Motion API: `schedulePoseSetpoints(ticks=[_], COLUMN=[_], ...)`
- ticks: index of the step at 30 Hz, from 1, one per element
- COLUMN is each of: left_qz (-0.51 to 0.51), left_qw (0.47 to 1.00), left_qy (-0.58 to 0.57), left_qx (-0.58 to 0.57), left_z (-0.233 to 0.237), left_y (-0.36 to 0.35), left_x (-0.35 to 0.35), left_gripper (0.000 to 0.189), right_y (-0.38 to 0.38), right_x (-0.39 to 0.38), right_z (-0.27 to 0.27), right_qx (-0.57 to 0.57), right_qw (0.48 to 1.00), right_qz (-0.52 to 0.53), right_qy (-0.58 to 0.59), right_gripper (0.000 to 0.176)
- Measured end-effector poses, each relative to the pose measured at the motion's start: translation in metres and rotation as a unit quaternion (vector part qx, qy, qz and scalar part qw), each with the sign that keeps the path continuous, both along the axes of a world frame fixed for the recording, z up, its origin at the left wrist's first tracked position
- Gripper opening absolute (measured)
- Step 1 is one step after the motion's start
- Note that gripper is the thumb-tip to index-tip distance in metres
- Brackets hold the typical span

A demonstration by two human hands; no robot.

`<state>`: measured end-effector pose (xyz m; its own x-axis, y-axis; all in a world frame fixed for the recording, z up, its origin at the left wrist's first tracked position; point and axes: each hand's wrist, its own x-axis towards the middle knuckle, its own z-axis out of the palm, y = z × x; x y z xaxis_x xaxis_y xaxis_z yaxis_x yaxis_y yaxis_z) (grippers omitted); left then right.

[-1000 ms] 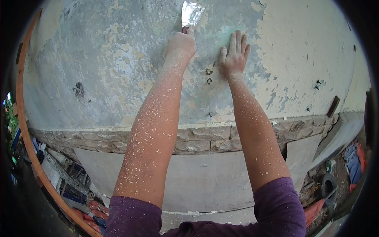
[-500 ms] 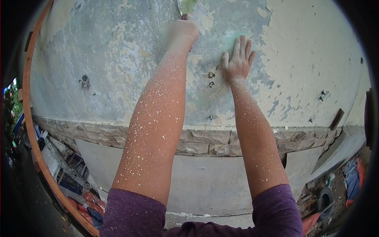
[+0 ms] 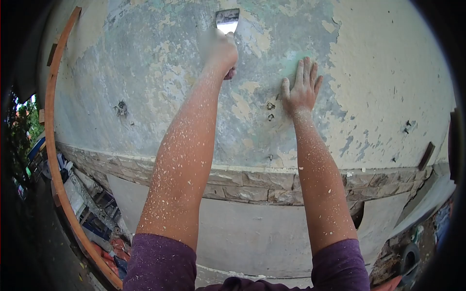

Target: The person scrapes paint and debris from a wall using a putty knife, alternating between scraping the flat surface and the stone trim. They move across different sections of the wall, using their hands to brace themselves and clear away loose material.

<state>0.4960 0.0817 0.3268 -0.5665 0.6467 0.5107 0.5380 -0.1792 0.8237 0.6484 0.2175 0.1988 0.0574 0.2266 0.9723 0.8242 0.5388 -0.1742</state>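
Observation:
Wrapped round the handle of a scraper (image 3: 227, 21) is my left hand (image 3: 224, 54), high on the wall and partly blurred. The scraper's wide metal blade points up against the peeling wall (image 3: 170, 63). My right hand (image 3: 301, 91) lies flat on the wall to the right, fingers spread and whitened with dust. Pale paint flakes speckle both forearms. Just left of my right wrist, small fixings (image 3: 270, 105) stick out of the wall.
A stone ledge (image 3: 233, 184) crosses below the painted wall. At the left a long curved wooden strip (image 3: 52, 126) stands before piled clutter (image 3: 92, 199). A tyre (image 3: 410, 259) lies at the lower right, and a short wooden piece (image 3: 426, 155) is on the right wall.
My left hand and the scraper sit lower in view, and more of the blade shows. The wall and my right hand appear shifted down and right together; that hand stays flat.

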Motion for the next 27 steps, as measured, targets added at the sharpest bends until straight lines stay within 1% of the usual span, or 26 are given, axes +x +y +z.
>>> schedulePoseSetpoints(ticks=[2, 3, 5, 6, 7, 9, 10, 11, 13, 14, 15, 16, 17, 19, 20, 21, 22, 23, 24, 25, 27], left_qz=[0.110, 0.113, 0.083, 0.046, 0.035, 0.031, 0.036, 0.043, 0.011, 0.028, 0.068, 0.109, 0.106, 0.094, 0.013, -0.015, -0.009, 0.022, 0.058, 0.058, 0.044], left_qw=[0.982, 0.981, 0.989, 0.997, 0.998, 0.999, 0.999, 0.999, 0.998, 0.999, 0.995, 0.986, 0.986, 0.992, 1.000, 0.999, 0.997, 0.997, 0.997, 0.997, 0.997], left_qy=[0.147, 0.149, 0.096, 0.048, 0.048, 0.024, -0.001, -0.006, -0.001, 0.025, 0.071, 0.123, 0.129, 0.076, 0.014, -0.018, 0.024, 0.037, 0.048, 0.042, 0.069], left_qx=[-0.053, -0.054, -0.080, -0.051, -0.025, 0.009, 0.016, 0.012, 0.058, 0.036, 0.013, -0.016, -0.026, -0.024, 0.013, 0.044, 0.076, 0.057, 0.033, 0.015, -0.005], left_z=[-0.060, -0.062, -0.034, -0.005, 0.030, 0.090, 0.105, 0.095, 0.064, 0.036, -0.004, -0.034, -0.038, -0.020, 0.013, 0.046, 0.069, 0.086, 0.087, 0.063, -0.011], left_y=[0.022, 0.007, -0.022, -0.014, -0.004, 0.007, 0.006, 0.007, 0.011, 0.009, 0.015, 0.017, 0.004, -0.017, -0.018, -0.018, -0.010, -0.004, 0.002, 0.004, -0.008], left_x=[-0.031, -0.026, -0.007, -0.016, -0.026, -0.035, -0.035, -0.038, -0.039, -0.044, -0.061, -0.077, -0.075, -0.067, -0.066, -0.059, -0.064, -0.069, -0.075, -0.076, -0.073], left_gripper=[0.064, 0.064, 0.067, 0.064, 0.063, 0.060, 0.058, 0.058, 0.063, 0.063, 0.063, 0.063, 0.063, 0.061, 0.058, 0.057, 0.057, 0.059, 0.060, 0.060, 0.064], right_y=[-0.003, -0.004, 0.000, 0.000, 0.000, 0.000, 0.002, 0.003, 0.003, 0.003, 0.003, 0.003, 0.003, 0.006, 0.004, 0.004, 0.006, 0.010, 0.013, 0.015, 0.016], right_x=[0.000, 0.000, 0.002, 0.001, 0.000, 0.001, 0.001, 0.000, -0.003, -0.002, 0.000, -0.002, -0.003, -0.001, -0.002, -0.001, 0.000, -0.001, -0.002, -0.002, -0.002], right_z=[-0.007, -0.009, 0.005, 0.001, -0.001, 0.002, 0.003, -0.002, -0.002, -0.003, -0.002, -0.005, -0.007, 0.002, 0.000, -0.002, -0.005, -0.002, -0.004, -0.007, -0.006], right_qx=[-0.008, -0.010, 0.007, -0.003, -0.011, -0.009, -0.001, 0.001, 0.003, 0.003, 0.003, -0.007, -0.003, 0.001, 0.009, 0.017, 0.003, 0.027, 0.046, 0.029, 0.065], right_qw=[1.000, 1.000, 1.000, 1.000, 1.000, 1.000, 1.000, 1.000, 1.000, 1.000, 1.000, 1.000, 1.000, 1.000, 1.000, 1.000, 1.000, 0.999, 0.999, 0.999, 0.998], right_qz=[0.001, 0.001, -0.001, 0.003, 0.007, 0.012, 0.003, -0.004, -0.001, -0.001, -0.001, -0.001, -0.004, -0.022, -0.012, -0.003, -0.015, -0.013, -0.006, -0.006, 0.015], right_qy=[0.006, 0.002, 0.008, 0.008, 0.010, 0.013, 0.014, 0.010, 0.010, 0.010, 0.011, 0.015, 0.015, 0.018, 0.019, 0.019, 0.014, 0.022, 0.026, 0.018, 0.024], right_gripper=[0.069, 0.070, 0.070, 0.070, 0.070, 0.070, 0.070, 0.070, 0.070, 0.070, 0.070, 0.070, 0.070, 0.069, 0.069, 0.069, 0.069, 0.069, 0.069, 0.069, 0.072])
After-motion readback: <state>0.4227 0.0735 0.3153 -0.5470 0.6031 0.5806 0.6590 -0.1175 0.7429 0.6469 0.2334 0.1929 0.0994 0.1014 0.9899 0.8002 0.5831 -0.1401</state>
